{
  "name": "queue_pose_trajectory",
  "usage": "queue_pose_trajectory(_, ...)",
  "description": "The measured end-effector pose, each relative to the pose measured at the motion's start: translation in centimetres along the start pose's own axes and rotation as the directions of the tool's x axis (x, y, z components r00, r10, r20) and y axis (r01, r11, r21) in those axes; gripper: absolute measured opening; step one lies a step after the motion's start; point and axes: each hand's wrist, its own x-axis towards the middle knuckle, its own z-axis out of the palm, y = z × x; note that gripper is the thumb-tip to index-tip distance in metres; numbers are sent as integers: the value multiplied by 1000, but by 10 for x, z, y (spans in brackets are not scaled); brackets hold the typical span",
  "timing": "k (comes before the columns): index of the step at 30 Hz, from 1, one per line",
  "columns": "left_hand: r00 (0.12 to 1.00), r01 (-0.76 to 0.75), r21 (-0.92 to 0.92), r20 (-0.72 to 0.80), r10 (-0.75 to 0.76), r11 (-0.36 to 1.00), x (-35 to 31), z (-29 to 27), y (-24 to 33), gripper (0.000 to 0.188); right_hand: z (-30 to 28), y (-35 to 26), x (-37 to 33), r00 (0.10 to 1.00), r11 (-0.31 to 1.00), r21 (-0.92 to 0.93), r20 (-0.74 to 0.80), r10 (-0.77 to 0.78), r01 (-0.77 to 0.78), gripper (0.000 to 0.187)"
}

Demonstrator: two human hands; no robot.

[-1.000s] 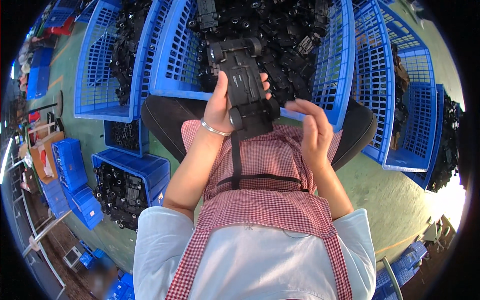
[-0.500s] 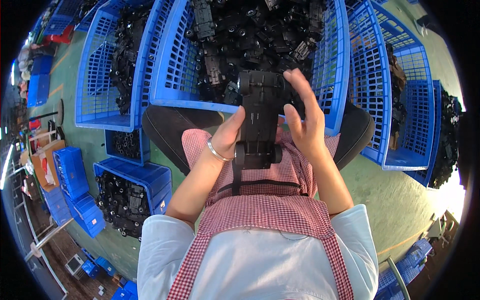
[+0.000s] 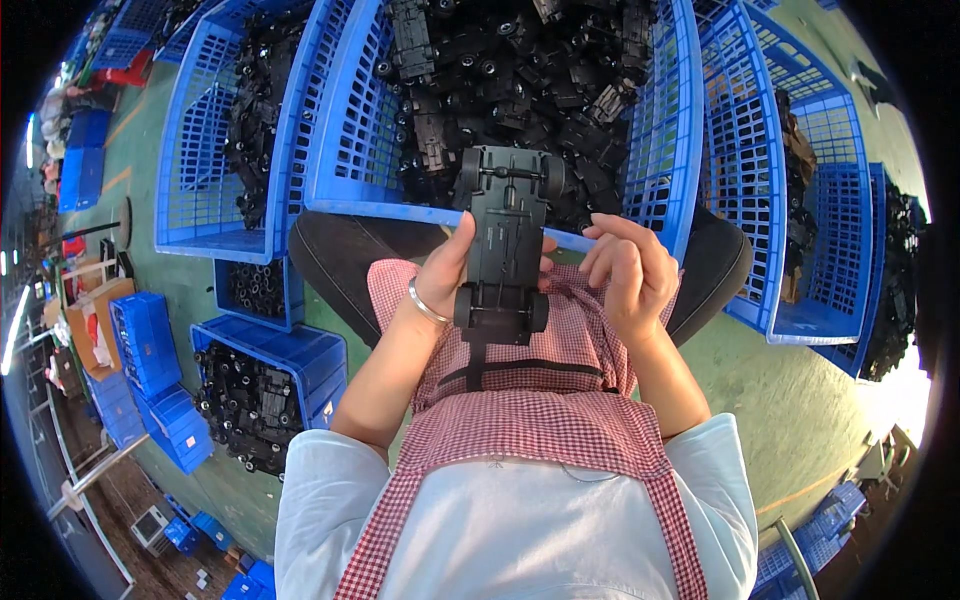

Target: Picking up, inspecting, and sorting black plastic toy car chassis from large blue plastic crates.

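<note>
My left hand has a firm hold on a black toy-car chassis, just above the middle of my view and over the lap. The thumb presses its nine-o'clock edge and fingertips show past its three-o'clock edge, so I judge the other fingers run beneath as a support. That hold looks chosen to keep the underside facing up and the wheels clear at both ends, with the chassis's long axis close to twelve-to-six.

My right hand sits just off the chassis at three o'clock, apart from it, fingers loosely curled. I see nothing in it, but I can't tell whether the fingertips pinch something small.

At twelve o'clock a large blue crate stands against the crossed legs, full of similar black chassis; I'd guess it is that close to keep the reach short. Another crate is at ten o'clock, and at nine a small bin holds dark round parts. A tipped bin at eight has its mouth turned sideways, exposing more black parts.
</note>
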Motion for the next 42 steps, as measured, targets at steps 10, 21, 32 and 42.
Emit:
queue_pose_trajectory(10, 995, -103, -45, -13, 102, 994, 14, -8, 9, 71, 5, 4, -24, 968, 974, -116, 182, -173, 196, 20)
queue_pose_trajectory(21, 967, -210, 41, -138, 214, 977, 22, -8, 15, 66, 25, 16, -26, 957, 957, -150, 114, 268, -250, 32)
queue_pose_trajectory(32, 989, -18, 254, -137, 55, 967, 30, -48, 2, 49, 30, 39, -49, 856, 863, -42, 109, 505, -504, 37)
queue_pose_trajectory(42, -188, -47, 942, 320, 929, -334, -65, 128, 367, 65, 38, 27, -45, 851, 848, 86, 102, 515, -524, 36)
